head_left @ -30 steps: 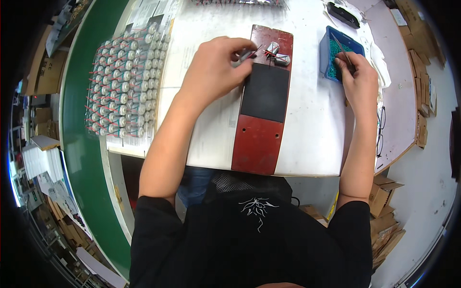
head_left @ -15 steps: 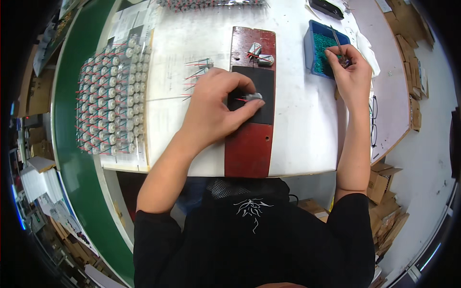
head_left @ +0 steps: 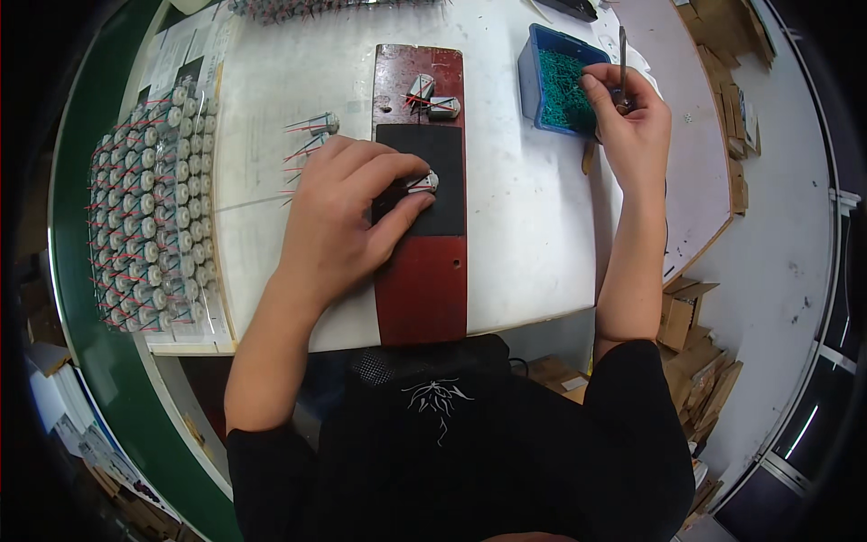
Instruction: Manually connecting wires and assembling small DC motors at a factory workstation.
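My left hand (head_left: 348, 208) is closed, its thumb and fingertips pinching a small silver motor (head_left: 423, 183) over the black pad (head_left: 442, 212) on a dark red board (head_left: 421, 289). My right hand (head_left: 635, 131) is closed around a slim metal tool (head_left: 622, 54) that points up and away; its exact kind does not show. The thumb and forefinger meet by the right rim of a blue bin (head_left: 533, 86) full of thin green pieces (head_left: 564, 86). Whether a piece sits between those fingertips, I cannot tell. Two wired motors (head_left: 443, 107) lie at the board's far end.
Left of the board, several motors with red and dark wires (head_left: 321, 122) lie on the white table (head_left: 533, 262), partly behind my left hand. A large block of rows of wired motors (head_left: 144, 208) stands at the left. More wired parts (head_left: 334, 9) lie along the far edge.
The whole view has shifted, so the table appears further left. My left hand still pinches the motor, which is turned slightly. The tool in my right hand now points more upright.
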`<state>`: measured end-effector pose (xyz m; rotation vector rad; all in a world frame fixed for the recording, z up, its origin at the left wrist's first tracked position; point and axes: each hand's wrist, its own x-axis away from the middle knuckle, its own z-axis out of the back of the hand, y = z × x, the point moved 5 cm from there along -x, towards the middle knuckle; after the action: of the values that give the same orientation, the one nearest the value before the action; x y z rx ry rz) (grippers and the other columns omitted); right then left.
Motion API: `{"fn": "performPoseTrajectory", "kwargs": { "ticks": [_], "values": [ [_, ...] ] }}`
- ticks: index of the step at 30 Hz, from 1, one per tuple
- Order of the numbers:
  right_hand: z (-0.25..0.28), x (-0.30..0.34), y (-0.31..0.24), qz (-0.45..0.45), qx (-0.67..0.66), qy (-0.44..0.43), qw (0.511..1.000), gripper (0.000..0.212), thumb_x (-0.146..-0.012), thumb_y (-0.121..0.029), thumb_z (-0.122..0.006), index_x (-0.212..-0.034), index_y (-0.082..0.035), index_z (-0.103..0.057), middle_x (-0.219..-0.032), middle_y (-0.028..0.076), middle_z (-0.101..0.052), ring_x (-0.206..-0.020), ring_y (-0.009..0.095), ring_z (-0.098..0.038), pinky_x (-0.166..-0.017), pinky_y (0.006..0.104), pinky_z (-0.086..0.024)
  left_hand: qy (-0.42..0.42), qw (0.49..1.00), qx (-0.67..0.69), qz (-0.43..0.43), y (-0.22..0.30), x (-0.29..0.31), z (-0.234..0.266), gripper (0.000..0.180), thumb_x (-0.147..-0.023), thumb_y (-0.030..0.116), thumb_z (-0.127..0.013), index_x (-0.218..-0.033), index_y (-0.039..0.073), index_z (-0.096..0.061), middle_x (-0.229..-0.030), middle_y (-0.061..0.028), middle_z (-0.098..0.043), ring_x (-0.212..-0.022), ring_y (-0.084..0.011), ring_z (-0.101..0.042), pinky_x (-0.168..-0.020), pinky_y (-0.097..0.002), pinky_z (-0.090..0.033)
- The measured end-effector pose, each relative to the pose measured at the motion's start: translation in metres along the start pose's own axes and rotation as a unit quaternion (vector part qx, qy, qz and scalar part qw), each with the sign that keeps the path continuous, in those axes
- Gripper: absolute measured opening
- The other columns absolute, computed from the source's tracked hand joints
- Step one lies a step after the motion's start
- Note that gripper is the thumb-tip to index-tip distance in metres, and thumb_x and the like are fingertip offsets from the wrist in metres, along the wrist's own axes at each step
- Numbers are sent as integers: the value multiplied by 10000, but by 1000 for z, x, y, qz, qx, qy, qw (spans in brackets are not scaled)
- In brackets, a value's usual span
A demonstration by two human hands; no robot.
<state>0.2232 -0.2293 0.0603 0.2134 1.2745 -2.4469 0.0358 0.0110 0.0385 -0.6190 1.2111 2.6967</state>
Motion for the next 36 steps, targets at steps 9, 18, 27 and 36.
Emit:
{"fn": "performPoseTrajectory", "kwargs": {
  "ticks": [9,18,27,36],
  "values": [
    [-6,15,-21,-81,-151,-96,980,120,-927,-91,-768,-1033,-36,-757,-776,-50,-614,-550,21,-438,-492,200,-339,45,998,-17,-39,8,-3,11,253,-760,139,-852,-982,84,-744,-921,-55,-699,-889,-265,-613,-807,-375,-484],
    [-79,90,-71,-197,-467,-374,777,93,-881,-36,-780,-948,-9,-721,-1110,78,-563,-680,91,-557,-521,213,-420,65,990,59,-107,22,2,4,241,-721,89,-861,-930,75,-743,-886,-53,-702,-808,-255,-625,-722,-361,-487],
    [-78,89,-64,-221,-529,-362,736,181,-862,-38,-803,-1007,-9,-700,-1066,95,-556,-696,113,-555,-551,236,-444,103,983,105,-111,23,5,-1,204,-742,63,-835,-921,54,-739,-875,-57,-703,-769,-252,-628,-679,-351,-482],
    [-76,87,-67,-16,-438,-298,848,155,-919,-63,-774,-1027,1,-682,-1059,104,-559,-709,111,-557,-554,229,-468,132,981,92,-107,26,4,4,173,-780,78,-809,-935,45,-740,-863,-64,-695,-752,-251,-624,-664,-361,-479]
  ]
}}
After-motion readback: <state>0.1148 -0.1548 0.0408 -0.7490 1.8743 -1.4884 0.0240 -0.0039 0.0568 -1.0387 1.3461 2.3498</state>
